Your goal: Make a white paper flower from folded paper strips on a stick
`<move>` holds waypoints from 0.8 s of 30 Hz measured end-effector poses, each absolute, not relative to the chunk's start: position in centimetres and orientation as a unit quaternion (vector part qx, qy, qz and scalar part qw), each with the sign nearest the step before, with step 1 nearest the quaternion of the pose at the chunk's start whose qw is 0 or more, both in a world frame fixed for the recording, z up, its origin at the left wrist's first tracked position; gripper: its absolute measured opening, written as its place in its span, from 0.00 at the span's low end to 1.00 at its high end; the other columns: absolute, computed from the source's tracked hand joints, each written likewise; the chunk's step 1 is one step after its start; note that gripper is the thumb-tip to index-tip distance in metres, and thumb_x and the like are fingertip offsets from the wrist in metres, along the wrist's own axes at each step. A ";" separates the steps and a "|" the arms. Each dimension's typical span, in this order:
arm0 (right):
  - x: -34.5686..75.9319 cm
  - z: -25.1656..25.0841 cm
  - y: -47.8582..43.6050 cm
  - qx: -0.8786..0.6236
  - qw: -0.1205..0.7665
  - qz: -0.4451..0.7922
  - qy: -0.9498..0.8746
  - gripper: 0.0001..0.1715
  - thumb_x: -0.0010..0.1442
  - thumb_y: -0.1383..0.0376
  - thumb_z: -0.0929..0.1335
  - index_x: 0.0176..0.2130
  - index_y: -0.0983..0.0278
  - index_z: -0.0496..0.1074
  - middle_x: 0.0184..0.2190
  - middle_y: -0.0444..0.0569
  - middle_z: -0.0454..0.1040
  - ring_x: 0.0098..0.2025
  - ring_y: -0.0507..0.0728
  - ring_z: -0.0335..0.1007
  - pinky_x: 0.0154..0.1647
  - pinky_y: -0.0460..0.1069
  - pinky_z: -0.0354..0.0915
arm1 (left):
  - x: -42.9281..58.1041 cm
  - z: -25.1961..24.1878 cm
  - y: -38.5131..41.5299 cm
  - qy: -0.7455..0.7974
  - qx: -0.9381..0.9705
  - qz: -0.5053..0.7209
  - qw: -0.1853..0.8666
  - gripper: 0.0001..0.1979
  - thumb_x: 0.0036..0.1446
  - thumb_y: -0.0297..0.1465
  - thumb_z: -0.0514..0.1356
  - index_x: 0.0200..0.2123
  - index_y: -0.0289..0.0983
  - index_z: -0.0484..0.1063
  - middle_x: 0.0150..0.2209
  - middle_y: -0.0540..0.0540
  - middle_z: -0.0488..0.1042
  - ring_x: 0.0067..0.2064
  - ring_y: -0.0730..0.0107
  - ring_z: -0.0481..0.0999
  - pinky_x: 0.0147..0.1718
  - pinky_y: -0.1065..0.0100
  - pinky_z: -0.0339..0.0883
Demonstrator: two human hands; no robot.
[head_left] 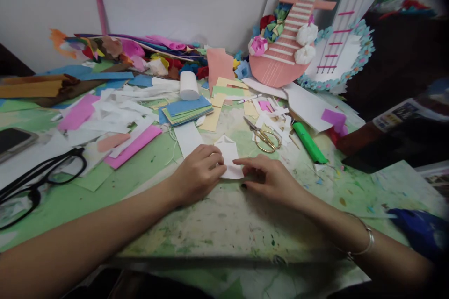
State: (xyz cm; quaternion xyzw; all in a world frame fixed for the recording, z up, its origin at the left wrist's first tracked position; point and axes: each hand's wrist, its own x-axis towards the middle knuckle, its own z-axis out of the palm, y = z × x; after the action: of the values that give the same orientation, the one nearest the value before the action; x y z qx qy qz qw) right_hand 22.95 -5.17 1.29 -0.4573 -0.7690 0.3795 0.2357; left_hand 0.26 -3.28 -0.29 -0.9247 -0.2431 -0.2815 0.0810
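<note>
A small piece of folded white paper (230, 153), pointed at its far end, lies flat on the table in front of me. My left hand (199, 173) is closed at its left edge, the fingers curled and pressing on it. On the other side, my right hand (271, 178) is open, thumb and forefinger apart, the forefinger's tip at the paper's right edge. Beyond the right hand lie gold-handled scissors (265, 138). A white paper strip (188, 138) extends beside the left hand, below a stack of blue and green papers (187, 111).
Black-framed glasses (66, 168) and a phone (16, 142) lie at the left among paper scraps. A white roll (189, 85) stands at the back. Paper instruments (280, 63) lean against the wall. A green tube-like packet (309, 143) and a dark bottle (389, 126) are at the right.
</note>
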 end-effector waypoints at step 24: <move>22.5 -0.1 -0.7 -0.384 0.277 0.252 -0.844 0.11 0.57 0.72 0.66 0.36 0.58 0.77 0.48 0.47 0.76 0.58 0.60 0.62 0.57 0.61 0.59 | -0.3 -1.0 -1.7 -0.357 -0.863 -0.350 -0.068 0.08 0.56 0.25 0.59 0.36 0.36 0.79 0.27 0.46 0.76 0.33 0.68 0.70 0.34 0.65 0.68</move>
State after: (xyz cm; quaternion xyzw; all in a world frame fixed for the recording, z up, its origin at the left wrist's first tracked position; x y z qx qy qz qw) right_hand 22.51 -0.74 -0.15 -0.3842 -0.8439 0.2520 0.2768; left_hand -0.30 -1.68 -0.98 -0.8631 -0.3574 -0.3503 -0.0678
